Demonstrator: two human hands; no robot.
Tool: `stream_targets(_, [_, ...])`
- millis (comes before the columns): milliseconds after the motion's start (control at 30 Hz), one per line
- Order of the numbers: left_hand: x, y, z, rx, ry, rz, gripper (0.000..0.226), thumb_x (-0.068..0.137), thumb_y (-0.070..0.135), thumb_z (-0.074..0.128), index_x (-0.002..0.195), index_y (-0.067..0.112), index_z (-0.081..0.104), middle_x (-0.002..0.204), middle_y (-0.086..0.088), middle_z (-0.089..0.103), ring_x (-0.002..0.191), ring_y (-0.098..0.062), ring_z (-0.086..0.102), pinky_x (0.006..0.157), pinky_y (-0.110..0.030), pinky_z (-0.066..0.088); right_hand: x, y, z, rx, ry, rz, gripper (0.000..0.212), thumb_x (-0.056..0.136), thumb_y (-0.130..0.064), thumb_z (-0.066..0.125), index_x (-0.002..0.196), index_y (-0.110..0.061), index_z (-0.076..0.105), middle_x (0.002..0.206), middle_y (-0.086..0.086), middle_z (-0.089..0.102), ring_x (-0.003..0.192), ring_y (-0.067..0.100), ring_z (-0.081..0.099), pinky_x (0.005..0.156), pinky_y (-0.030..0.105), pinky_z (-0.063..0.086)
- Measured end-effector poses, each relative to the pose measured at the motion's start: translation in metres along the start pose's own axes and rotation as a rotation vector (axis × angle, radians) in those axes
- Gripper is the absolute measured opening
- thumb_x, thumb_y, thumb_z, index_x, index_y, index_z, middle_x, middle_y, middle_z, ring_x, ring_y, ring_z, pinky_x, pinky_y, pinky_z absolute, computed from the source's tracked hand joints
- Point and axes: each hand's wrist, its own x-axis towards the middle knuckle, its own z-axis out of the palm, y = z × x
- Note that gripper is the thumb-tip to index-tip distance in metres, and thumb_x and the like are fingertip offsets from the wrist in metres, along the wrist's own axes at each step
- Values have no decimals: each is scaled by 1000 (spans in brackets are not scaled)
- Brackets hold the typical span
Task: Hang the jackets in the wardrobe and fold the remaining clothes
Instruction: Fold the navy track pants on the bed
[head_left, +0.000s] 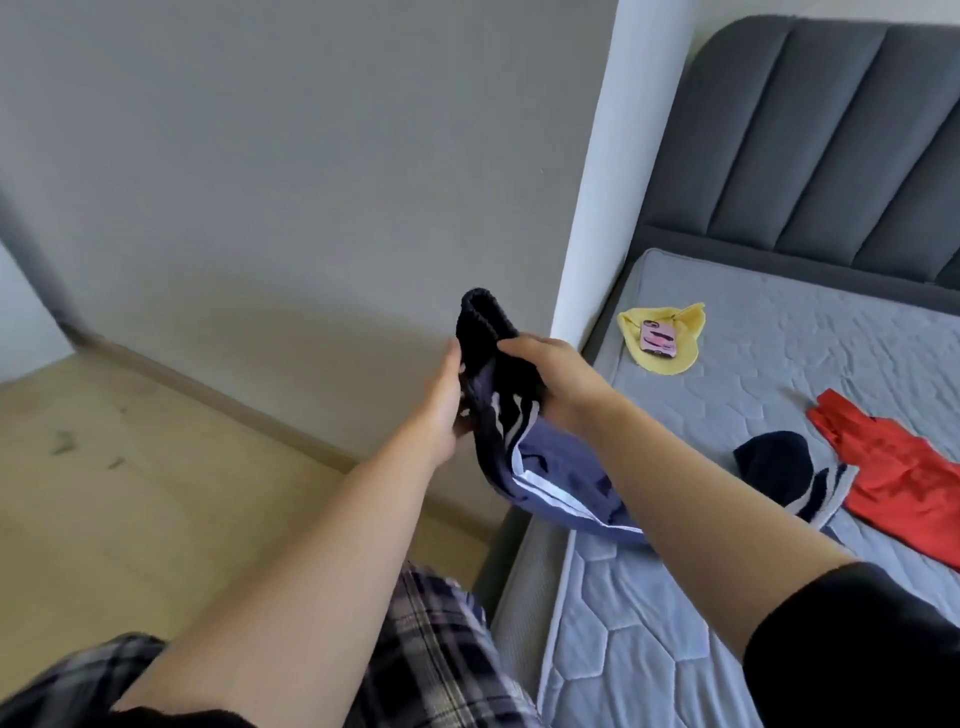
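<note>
Left hand (444, 400) grips jacket (524, 452) | right hand (545, 379) grips same jacket | jacket between hands, above mattress (753, 395) edge

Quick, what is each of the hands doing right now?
Left hand: holds the dark navy and blue jacket with white stripes, fingers mostly hidden behind the cloth.
Right hand: grips the same jacket near its ribbed edge.

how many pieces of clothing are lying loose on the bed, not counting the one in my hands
3: a yellow cloth near the headboard under a phone, a dark garment mid-mattress, and a red garment right of it. More may lie outside the frame.
</note>
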Motion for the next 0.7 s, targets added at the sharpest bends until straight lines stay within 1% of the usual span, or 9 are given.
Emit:
stream_targets(133, [-40, 107, -16, -201, -185, 141, 62, 92, 61, 39, 121, 12, 63, 120, -18, 65, 109, -29, 63, 95, -39, 47, 10, -65, 74, 146, -108, -67, 13, 91, -1, 47, 95, 4, 57, 94, 18, 58, 84, 30, 58, 79, 38, 49])
stream_targets(233, [-79, 168, -27, -71, -277, 306, 66, 80, 51, 58, 133, 11, 54, 126, -14, 62, 117, -27, 59, 103, -39, 42, 12, -109, 127, 185, -128, -122, 17, 89, 1, 45, 99, 8, 57, 96, 22, 59, 87, 34, 61, 84, 41, 51])
stream_targets(300, [-105, 203, -35, 160, -204, 499, 51, 85, 25, 65, 132, 11, 52, 118, -11, 65, 106, -25, 64, 93, -35, 49, 7, -136, 162, 204, -219, -131, 28, 85, 2, 43, 109, 8, 55, 103, 24, 54, 96, 37, 58, 94, 42, 47])
stream_targets(333, [-120, 222, -39, 236, -126, 569, 43, 87, 12, 62, 129, 12, 53, 111, -11, 67, 98, -25, 66, 87, -34, 51, 3, -149, 180, 218, -293, -142, 30, 83, 3, 40, 109, 6, 53, 104, 25, 50, 98, 37, 54, 96, 42, 44])
stream_targets(400, [-144, 253, -50, 258, 8, 654, 31, 91, 2, 55, 119, 14, 58, 103, -11, 68, 91, -26, 67, 86, -37, 52, -6, -171, 210, 226, -415, -173, 35, 83, 8, 36, 114, 13, 51, 112, 30, 52, 102, 38, 55, 103, 43, 41])
stream_targets(433, [-156, 268, -55, 238, 48, 685, 25, 93, 4, 54, 114, 16, 60, 102, -11, 68, 92, -28, 66, 89, -39, 52, -11, -182, 225, 222, -446, -205, 38, 84, 11, 35, 119, 18, 49, 119, 33, 54, 107, 42, 57, 105, 46, 41])
stream_targets(500, [-180, 298, -61, 216, 105, 757, 16, 96, 15, 55, 110, 16, 62, 104, -10, 70, 96, -29, 67, 92, -41, 52, -22, -205, 251, 206, -465, -295, 40, 87, 14, 37, 126, 18, 46, 125, 34, 55, 113, 45, 57, 100, 48, 46])
stream_targets(600, [-213, 338, -62, 225, 187, 884, 20, 96, 28, 57, 109, 15, 63, 106, -8, 71, 97, -24, 69, 88, -37, 53, -37, -240, 284, 230, -464, -412, 37, 86, 17, 43, 122, 17, 50, 120, 33, 59, 108, 44, 61, 90, 47, 52])
stream_targets(700, [-236, 368, -56, 276, 258, 996, 20, 95, 35, 58, 102, 18, 65, 103, -4, 72, 97, -22, 69, 90, -37, 53, -51, -267, 307, 250, -491, -491, 33, 84, 17, 49, 116, 15, 55, 112, 30, 63, 103, 43, 63, 88, 46, 54])
